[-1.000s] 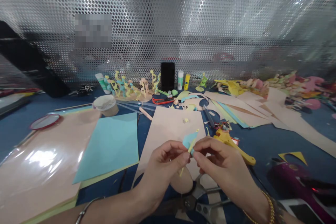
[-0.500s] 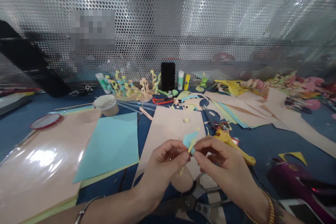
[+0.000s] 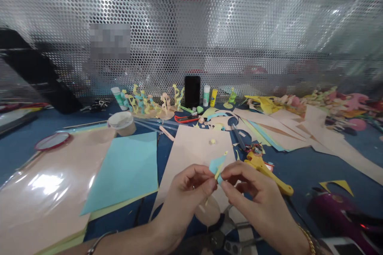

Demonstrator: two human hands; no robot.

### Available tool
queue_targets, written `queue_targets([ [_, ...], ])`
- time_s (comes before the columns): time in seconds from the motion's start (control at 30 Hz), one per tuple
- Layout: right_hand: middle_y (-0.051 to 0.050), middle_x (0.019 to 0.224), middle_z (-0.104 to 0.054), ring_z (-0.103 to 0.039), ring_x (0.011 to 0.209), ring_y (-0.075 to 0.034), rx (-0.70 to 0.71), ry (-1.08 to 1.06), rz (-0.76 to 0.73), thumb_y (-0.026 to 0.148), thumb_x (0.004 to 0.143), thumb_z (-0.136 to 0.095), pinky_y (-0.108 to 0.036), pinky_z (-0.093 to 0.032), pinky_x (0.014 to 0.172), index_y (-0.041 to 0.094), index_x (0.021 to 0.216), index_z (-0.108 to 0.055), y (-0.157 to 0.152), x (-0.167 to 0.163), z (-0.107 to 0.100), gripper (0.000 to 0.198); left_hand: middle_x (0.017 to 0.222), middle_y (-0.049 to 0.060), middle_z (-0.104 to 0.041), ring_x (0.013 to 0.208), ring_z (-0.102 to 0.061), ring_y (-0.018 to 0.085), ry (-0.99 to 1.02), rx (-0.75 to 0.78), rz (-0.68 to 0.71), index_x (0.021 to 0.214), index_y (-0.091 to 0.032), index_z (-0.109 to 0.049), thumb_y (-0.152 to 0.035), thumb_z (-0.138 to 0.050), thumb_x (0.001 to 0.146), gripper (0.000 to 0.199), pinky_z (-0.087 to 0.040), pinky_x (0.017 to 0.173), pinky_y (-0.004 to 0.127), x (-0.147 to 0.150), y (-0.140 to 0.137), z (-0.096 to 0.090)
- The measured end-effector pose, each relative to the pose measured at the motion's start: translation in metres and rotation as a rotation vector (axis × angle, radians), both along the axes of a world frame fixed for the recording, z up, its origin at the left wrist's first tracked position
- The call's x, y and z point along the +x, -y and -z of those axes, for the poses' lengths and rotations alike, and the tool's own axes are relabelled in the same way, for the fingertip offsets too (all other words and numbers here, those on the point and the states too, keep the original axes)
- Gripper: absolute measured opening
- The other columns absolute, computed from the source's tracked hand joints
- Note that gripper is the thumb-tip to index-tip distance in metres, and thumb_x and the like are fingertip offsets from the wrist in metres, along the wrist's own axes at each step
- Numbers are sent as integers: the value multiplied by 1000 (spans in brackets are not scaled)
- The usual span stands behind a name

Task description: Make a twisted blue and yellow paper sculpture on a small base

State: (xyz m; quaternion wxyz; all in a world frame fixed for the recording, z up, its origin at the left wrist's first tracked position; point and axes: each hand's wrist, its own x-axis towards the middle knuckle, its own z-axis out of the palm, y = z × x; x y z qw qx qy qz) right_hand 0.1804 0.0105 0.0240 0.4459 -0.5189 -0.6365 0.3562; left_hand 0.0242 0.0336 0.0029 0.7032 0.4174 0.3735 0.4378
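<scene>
Blue-and-yellow paper piece (image 3: 217,165) — pinched between both hands.
Left hand (image 3: 187,195) pinches its left side, right hand (image 3: 259,195) its right — both grips narrow. Light, even pressure should avoid creasing. Beige disc (image 3: 208,212) lies below, between the hands; scissors (image 3: 216,240) nearer the wrists.

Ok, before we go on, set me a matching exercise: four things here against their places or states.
1. Small light-blue paper piece
2. Black device
3. Red utility knife
4. Red-rimmed disc

A. Left of the large blue sheet
B. Standing upright
C. Between left hand and right hand
D. Lying just in front of the black device

Pairs: 1-C, 2-B, 3-D, 4-A
</scene>
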Motion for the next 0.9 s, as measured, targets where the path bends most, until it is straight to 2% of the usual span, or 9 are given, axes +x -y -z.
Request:
queue_targets([
  [0.13,-1,80,-61,-57,71,-12,-14,-49,-35,27,83,-56,-19,-47,54,22,79,-62,-2,2,-3,9,76,0,-64,71,-54,11,-1,-5,8,82,-18,-65,-28,-72,73,15,-40,67,21,0,1,-2],
  [0.23,0,73,-58,-53,61,-10,-139,-157,-53,35,86,-52,-18,-45,49,21,76,-63,-5,5,-3,21,73,0,-63,70,-53,11,-24,3,14,79,-17,-65,-28,-71,73,14,-39,66,21,0,1,-4],
  [0.3,1,69,-56,-51,55,-9,-194,-199,-46,36,84,-55,-18,-46,48,20,74,-63,-7,7,-3,20,72,-1,-61,70,-53,11,-45,12,12,79,-18,-65,-28,-71,74,13,-39,66,21,-1,2,-5],
  [0.53,1,71,-57,-54,60,-10,-121,-192,-76,27,79,-61,-17,-48,49,20,75,-66,-10,7,-1,9,75,-2,-61,72,-52,11,-53,30,31,80,-18,-65,-28,-71,74,13,-38,69,21,0,0,-3],
  [0.7,1,70,-55,-51,56,-9,-149,-234,-100,26,78,-62,-17,-48,45,20,76,-66,-11,7,1,8,77,-1,-62,74,-52,11,-40,19,48,81,-18,-65,-27,-71,75,13,-37,70,21,-1,1,0],
  [0.9,0,72,-55,-51,58,-9,-151,-245,-109,27,78,-64,-17,-49,45,20,77,-68,-10,9,4,8,70,-2,-60,69,-49,10,-58,9,30,74,-18,-65,-28,-73,72,13,-36,66,21,-2,2,-1],
])
